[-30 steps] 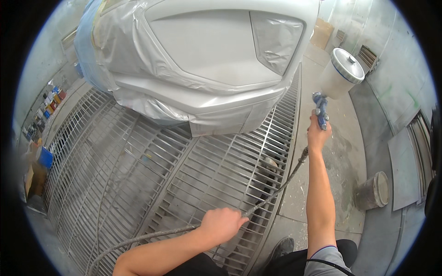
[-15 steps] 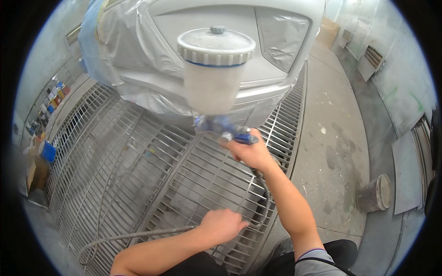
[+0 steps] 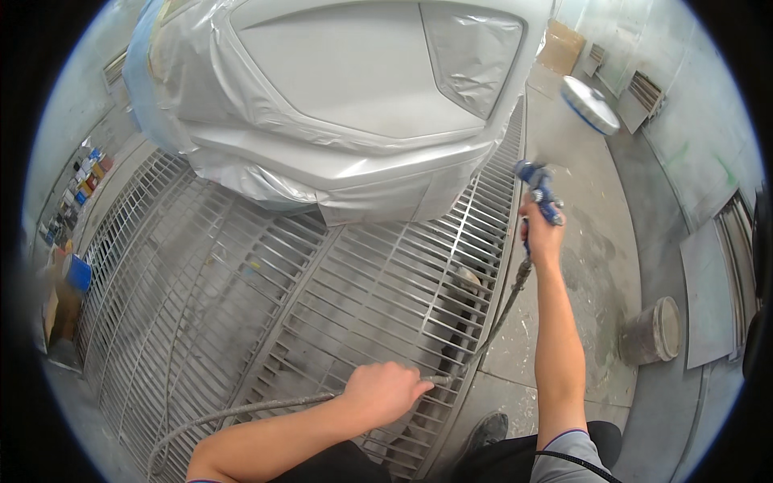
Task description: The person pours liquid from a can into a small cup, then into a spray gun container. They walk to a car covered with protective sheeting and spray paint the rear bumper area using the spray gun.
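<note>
My right hand point(image 3: 545, 233) is closed round the handle of a blue spray gun point(image 3: 541, 187), held out over the floor to the right of the vehicle. The gun's cup has a white lid point(image 3: 590, 105) with a blue ring; motion smears the cup itself. A dusty air hose point(image 3: 515, 294) runs down from the handle. My left hand point(image 3: 383, 394) grips the same hose low in front of me, and the hose trails on to the left. Ahead stands a pale grey vehicle body point(image 3: 346, 72), its lower part and window covered with masking film point(image 3: 250, 173).
Metal grating point(image 3: 362, 282) covers the floor beneath the hose. A dirty bucket point(image 3: 651, 332) stands on the concrete at right, beside panels point(image 3: 708, 298) leaning on the wall. Several cans point(image 3: 84, 183) line the left wall, with a blue can point(image 3: 77, 272) nearer me.
My right hand has swung the spray gun rightward, from in front of the vehicle to beyond its right side, tilting the cup. The hose has stretched out with it. My left hand stays almost in place.
</note>
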The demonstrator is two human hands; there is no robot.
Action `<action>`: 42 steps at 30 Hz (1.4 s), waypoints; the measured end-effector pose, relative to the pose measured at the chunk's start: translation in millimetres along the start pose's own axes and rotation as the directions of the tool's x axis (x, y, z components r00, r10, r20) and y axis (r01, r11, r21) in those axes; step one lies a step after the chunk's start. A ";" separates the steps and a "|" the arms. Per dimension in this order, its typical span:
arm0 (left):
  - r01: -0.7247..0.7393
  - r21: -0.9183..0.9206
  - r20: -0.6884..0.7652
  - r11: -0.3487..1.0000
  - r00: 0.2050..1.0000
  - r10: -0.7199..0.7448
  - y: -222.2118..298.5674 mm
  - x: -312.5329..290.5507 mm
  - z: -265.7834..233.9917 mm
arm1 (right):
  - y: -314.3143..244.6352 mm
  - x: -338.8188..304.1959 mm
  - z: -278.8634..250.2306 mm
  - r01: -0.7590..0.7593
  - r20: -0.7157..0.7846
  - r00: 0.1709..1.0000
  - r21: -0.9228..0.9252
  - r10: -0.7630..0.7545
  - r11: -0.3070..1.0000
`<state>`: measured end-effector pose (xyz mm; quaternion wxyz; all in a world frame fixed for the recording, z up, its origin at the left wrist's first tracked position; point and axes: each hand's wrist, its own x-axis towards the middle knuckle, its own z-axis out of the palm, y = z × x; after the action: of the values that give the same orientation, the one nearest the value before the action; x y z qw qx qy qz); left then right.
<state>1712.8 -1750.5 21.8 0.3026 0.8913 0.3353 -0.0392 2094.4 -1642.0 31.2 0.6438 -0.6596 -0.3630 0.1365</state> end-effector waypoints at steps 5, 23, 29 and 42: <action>-0.009 -0.034 -0.231 0.999 0.973 0.001 9.1 -3.2 -14.6 | 36.7 6.9 -11.4 0.092 -0.290 0.949 -0.124 -0.124 0.988; 0.049 -0.095 -0.313 0.994 0.947 -0.077 2.6 -42.8 -24.8 | 66.4 -206.3 201.9 0.209 0.509 0.807 0.229 -0.300 0.951; 0.038 -0.088 -0.270 0.995 0.961 -0.061 4.5 -31.9 -23.8 | 90.8 -153.0 135.5 -0.053 0.302 0.953 0.173 -0.002 0.984; 0.055 -0.079 -0.262 0.995 0.962 -0.074 13.6 20.0 -15.7 | 113.3 -1.7 3.9 0.088 -0.087 0.993 0.060 -0.082 0.994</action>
<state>1734.7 -1738.1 36.1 0.2853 0.8658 0.4028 0.0822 2125.1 -1629.7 -77.3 0.6844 -0.6279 -0.3589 0.0925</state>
